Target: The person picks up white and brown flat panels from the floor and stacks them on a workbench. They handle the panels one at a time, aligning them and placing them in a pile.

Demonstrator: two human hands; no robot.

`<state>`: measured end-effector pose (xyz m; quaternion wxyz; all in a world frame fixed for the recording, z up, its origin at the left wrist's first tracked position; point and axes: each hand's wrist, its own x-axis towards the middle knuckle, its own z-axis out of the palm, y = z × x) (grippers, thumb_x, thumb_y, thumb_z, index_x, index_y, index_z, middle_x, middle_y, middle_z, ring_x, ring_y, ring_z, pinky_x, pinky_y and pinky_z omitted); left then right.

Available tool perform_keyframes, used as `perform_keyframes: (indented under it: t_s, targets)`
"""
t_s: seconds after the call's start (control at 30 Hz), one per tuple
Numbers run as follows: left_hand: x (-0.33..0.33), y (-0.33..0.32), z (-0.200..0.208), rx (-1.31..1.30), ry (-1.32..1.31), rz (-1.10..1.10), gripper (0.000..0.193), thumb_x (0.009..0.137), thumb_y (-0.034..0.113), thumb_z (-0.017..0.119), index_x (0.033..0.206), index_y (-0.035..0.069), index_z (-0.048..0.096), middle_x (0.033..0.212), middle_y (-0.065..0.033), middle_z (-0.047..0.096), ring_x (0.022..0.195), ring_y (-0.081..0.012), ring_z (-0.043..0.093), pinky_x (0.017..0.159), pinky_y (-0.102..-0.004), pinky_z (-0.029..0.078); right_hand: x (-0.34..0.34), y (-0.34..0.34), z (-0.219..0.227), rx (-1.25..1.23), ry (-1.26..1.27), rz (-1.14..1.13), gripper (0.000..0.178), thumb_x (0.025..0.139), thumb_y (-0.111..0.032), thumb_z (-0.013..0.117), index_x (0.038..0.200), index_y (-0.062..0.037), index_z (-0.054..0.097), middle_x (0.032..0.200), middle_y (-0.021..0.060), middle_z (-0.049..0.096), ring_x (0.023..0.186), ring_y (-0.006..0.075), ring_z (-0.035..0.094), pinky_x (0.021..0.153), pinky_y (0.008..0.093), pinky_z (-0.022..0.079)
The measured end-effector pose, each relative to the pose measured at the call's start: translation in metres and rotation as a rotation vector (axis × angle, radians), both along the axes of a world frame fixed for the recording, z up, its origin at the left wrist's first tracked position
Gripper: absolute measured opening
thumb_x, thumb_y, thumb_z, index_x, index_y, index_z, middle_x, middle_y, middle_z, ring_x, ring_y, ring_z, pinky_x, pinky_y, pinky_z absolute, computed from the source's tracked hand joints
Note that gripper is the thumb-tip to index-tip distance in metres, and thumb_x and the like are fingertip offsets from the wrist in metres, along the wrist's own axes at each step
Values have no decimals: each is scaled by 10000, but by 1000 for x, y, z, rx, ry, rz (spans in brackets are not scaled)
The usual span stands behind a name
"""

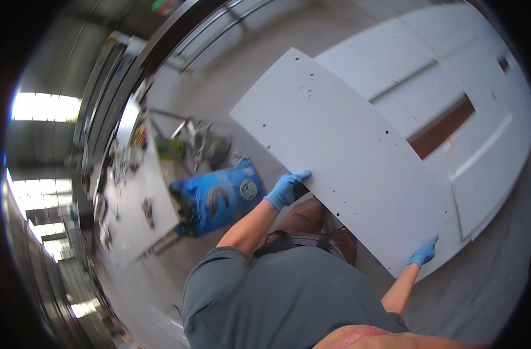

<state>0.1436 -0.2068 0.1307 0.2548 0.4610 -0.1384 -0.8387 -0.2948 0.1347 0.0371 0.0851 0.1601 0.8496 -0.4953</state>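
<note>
A large white panel (347, 145) with small dark holes along its edges and a small label near its far end is held in front of my body. My left hand (287, 188), in a blue glove, grips its near long edge, with the thumb on top and the other fingers hidden beneath. Toward the panel's right end, my right hand (424, 252), gloved in blue too, is closed on the edge with a finger lying on the upper face. The panel overlaps part of a stack of white panels behind it.
The stacked white panels (405, 58) fill the right side, with a brown gap (442, 128) between pieces. Left of me stands a blue printed bag (219, 198) beside a cluttered white worktable (137, 215). Metal rails (219, 35) lie at the far side of the grey floor (265, 75).
</note>
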Motion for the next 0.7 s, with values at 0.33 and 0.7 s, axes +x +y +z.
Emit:
perform_keyframes:
  t_s: [0.33, 0.7]
  targets:
    - [137, 147, 21, -139, 51, 565, 379, 956, 128, 714, 1296, -3, 613, 1188, -129, 704, 1092, -276, 687, 989, -428, 558, 5, -138, -3, -123, -196, 493, 511, 989, -439, 670, 948, 63, 762, 907, 122, 758, 760, 219, 700, 718, 331, 585]
    - [334, 261, 5, -22, -88, 1074, 273, 952, 140, 715, 1200, 30, 686, 1161, -106, 734, 1051, -272, 707, 953, -429, 577, 238, -249, 18, -58, -6, 990, 594, 1001, -459, 650, 690, 44, 698, 611, 38, 645, 543, 154, 488, 538, 344, 407]
